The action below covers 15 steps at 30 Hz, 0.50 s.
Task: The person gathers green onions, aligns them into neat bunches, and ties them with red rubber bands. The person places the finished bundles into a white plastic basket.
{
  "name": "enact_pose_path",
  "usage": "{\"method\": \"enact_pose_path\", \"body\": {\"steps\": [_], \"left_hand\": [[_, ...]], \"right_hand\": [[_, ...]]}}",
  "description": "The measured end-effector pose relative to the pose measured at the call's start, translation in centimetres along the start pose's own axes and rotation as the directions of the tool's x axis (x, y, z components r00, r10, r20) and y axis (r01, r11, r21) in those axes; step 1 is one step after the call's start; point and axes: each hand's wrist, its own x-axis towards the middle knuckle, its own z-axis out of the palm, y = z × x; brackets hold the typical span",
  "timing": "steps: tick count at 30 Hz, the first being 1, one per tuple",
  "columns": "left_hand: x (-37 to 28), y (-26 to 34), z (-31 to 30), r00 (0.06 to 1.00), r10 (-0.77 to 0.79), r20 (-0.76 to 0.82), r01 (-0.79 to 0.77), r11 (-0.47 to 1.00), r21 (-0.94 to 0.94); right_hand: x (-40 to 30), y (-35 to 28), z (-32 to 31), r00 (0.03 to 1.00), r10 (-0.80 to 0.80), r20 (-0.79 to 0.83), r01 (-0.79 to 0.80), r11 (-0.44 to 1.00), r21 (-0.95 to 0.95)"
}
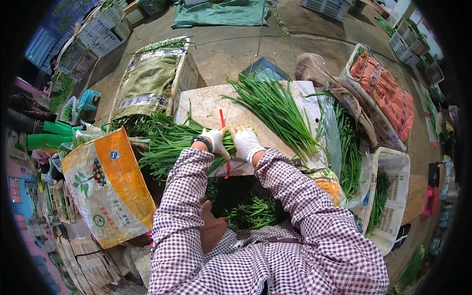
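My left hand, in a white glove with a dark bangle at the wrist, rests on a thick bundle of long green leafy vegetables, its fingers around the stalks. My right hand, gloved too, presses on the pale root end of the same bundle. A red strip runs beneath the stalks, with both ends showing on the white board. To the right on the board lies a loose pile of long green leaves, with nothing touching it.
A crate covered with an olive sack stands at the back left. A printed sack hangs at the left. At right are bagged greens, a white plastic crate and an orange-red sack. A metal scoop-like pan lies beyond the board.
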Motion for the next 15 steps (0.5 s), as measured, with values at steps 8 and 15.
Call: {"method": "enact_pose_path", "body": {"steps": [8, 15], "left_hand": [[-1.4, 1.2, 4.1, 0.933, -0.024, -0.360, 0.054, 0.996, 0.072], [-0.9, 0.7, 5.4, 0.906, -0.021, -0.422, 0.076, 0.991, 0.114]], "right_hand": [[-0.8, -0.2, 0.8, 0.995, -0.076, -0.060, 0.066, 0.986, -0.154], [-3.7, 6.7, -7.8, 0.962, 0.107, 0.252, -0.137, 0.985, 0.102]]}}
